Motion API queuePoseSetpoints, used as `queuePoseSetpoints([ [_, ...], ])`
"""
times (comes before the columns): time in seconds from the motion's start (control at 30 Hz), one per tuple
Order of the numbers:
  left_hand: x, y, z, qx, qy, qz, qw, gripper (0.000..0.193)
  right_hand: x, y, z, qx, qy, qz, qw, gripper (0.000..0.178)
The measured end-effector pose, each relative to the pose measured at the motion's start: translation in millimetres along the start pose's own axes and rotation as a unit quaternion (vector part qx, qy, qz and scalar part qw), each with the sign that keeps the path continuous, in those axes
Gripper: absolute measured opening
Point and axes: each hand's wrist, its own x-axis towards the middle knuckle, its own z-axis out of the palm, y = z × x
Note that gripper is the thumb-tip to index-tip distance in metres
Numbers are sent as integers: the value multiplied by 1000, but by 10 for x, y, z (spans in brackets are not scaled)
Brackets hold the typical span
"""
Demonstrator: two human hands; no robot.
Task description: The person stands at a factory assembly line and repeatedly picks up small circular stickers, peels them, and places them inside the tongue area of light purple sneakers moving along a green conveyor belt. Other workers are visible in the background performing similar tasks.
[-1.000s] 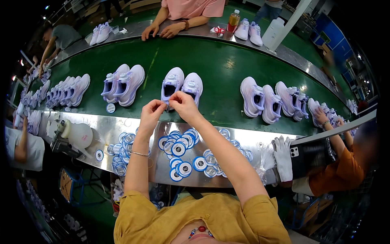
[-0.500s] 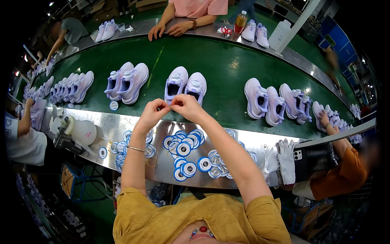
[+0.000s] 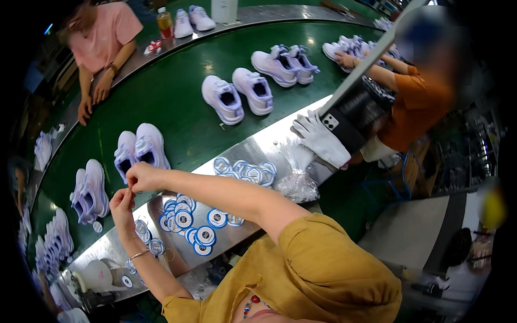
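Green work surface [image 3: 183,107] carrying pale lilac shoes [image 3: 222,99], metal ledge [image 3: 231,237] carrying round blue-rimmed tags [image 3: 205,236], white glove [image 3: 323,140]

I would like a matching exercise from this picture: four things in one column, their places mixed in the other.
1. Bracelet
2. Round tags
3. Glove
4. Bottle

A. On the far ledge, beside white shoes
B. Overlapping on the near ledge
C. Around the left wrist
D. Beside the phone

Pairs: 1-C, 2-B, 3-D, 4-A
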Motion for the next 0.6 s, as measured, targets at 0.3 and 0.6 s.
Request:
queuePoseSetpoints([
  [0.3,86,76,14,-130,-23,-41,990,9,-46,-41,32,274,74,67,957,7],
  [0.6,151,50,-38,-146,-6,-71,987,9,76,-26,-72,296,8,108,949,7],
])
